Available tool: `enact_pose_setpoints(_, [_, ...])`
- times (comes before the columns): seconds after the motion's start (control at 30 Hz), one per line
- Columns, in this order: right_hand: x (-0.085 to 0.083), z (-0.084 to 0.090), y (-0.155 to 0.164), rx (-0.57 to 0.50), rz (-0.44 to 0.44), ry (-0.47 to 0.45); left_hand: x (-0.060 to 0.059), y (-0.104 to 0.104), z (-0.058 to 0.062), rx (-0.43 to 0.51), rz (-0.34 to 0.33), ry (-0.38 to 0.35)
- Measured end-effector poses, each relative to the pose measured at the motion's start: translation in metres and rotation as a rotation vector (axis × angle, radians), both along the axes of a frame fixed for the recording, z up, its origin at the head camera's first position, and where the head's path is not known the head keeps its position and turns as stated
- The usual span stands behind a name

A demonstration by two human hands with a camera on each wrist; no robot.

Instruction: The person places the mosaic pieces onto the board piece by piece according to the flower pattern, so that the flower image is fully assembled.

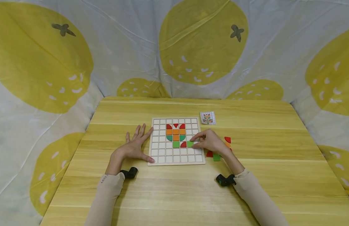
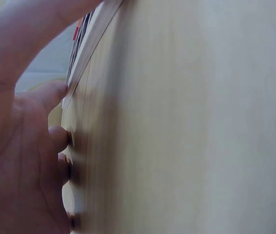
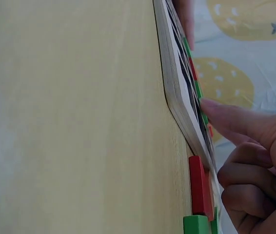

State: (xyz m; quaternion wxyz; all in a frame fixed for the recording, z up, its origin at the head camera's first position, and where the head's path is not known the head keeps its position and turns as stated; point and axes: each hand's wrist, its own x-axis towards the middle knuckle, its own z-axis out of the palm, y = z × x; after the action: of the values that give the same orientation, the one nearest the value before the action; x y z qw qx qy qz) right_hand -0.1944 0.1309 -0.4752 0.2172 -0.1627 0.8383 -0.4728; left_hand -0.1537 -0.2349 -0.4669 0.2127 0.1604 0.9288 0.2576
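Observation:
A square wooden grid board lies on the table with red, orange and green tiles set in its middle cells. At its left edge my left hand is spread wide, the thumb over the lower left corner and the index fingertip on the side. My right hand pinches a light green square tile between thumb and index finger, in a cell on the right of the board. Just left of that tile sits a red quarter-circle tile, and beyond it another green square tile. In the right wrist view the other fingers are curled.
Loose tiles, among them a red quarter-circle and a green square, lie right of the board, partly behind my right hand and wrist. A small printed pattern card lies past the board's upper right corner. A patterned curtain backs the table.

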Motion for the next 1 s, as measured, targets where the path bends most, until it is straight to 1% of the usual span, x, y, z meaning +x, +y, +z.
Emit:
enact_pose_setpoints(0.27, [0.000,0.000,0.000,-0.012,-0.006,-0.019,0.000,0.000,0.000,-0.002,0.002,0.005])
enact_pose_setpoints(0.47, [-0.001,0.005,0.006,-0.007,-0.010,-0.035,-0.001,0.000,0.000,0.004,-0.002,0.004])
enact_pose_setpoints(0.53, [-0.002,0.008,0.010,-0.005,-0.028,-0.038,-0.001,0.000,0.000,0.006,-0.003,0.003])
enact_pose_setpoints(0.77, [-0.004,0.017,0.035,0.037,-0.063,0.012,0.000,0.001,0.001,0.003,-0.002,0.002])
enact_pose_setpoints(1.0, [-0.003,0.016,0.061,0.022,-0.087,0.008,0.001,0.001,0.001,0.004,-0.002,0.000])
